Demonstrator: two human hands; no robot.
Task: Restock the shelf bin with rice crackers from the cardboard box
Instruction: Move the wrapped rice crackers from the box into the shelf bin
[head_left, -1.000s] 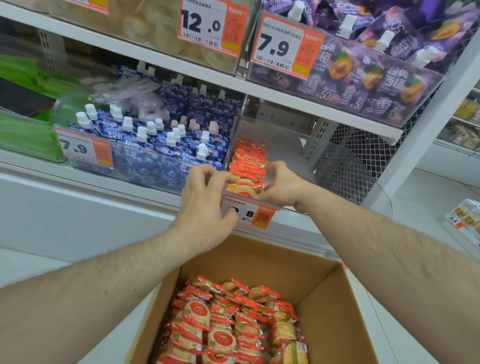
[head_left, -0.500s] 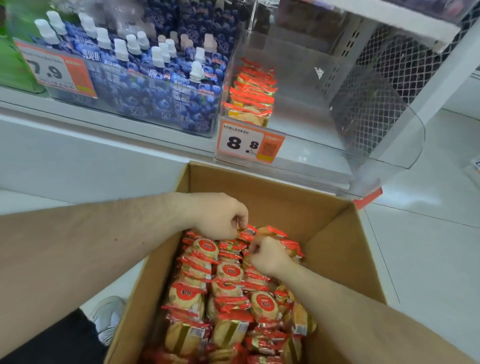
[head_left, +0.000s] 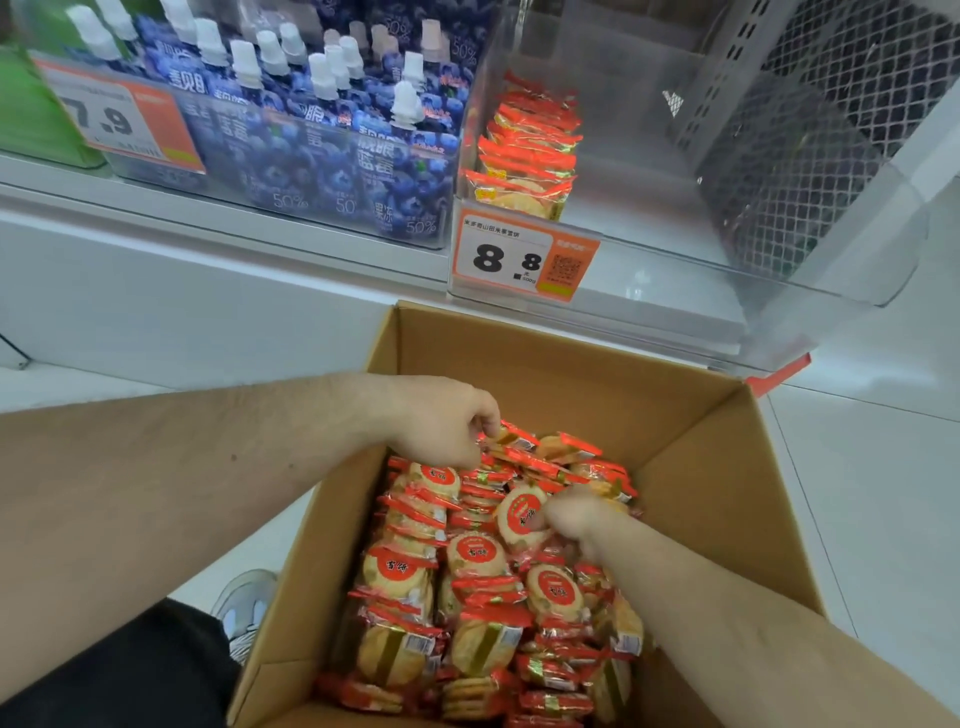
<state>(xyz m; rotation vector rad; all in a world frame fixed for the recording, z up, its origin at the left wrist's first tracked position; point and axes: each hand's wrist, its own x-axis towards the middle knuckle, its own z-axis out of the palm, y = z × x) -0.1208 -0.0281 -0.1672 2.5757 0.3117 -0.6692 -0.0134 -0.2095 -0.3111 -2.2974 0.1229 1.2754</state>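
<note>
An open cardboard box (head_left: 691, 415) below me is packed with red-wrapped rice cracker packets (head_left: 467, 561). My left hand (head_left: 441, 421) reaches into the box's far left part, its fingers curled onto a packet (head_left: 514, 439) at the top of the pile. My right hand (head_left: 576, 517) is lower and to the right, gripping a round packet (head_left: 517, 517) tilted up on edge. Above the box, the clear shelf bin (head_left: 779, 234) holds one short row of cracker packets (head_left: 530, 150) at its left side; its right part is bare.
A price tag reading 8.8 (head_left: 522, 257) is clipped to the bin's front. Left of it, a bin of blue spouted pouches (head_left: 311, 124) carries a 7.9 tag (head_left: 119, 119). Wire mesh (head_left: 831, 130) closes the shelf's right end. My shoe (head_left: 244, 608) stands on the white floor.
Both hands came down from the shelf bin into the box. Since half a second ago the right hand has tipped a round packet up on edge; the left hand has barely moved.
</note>
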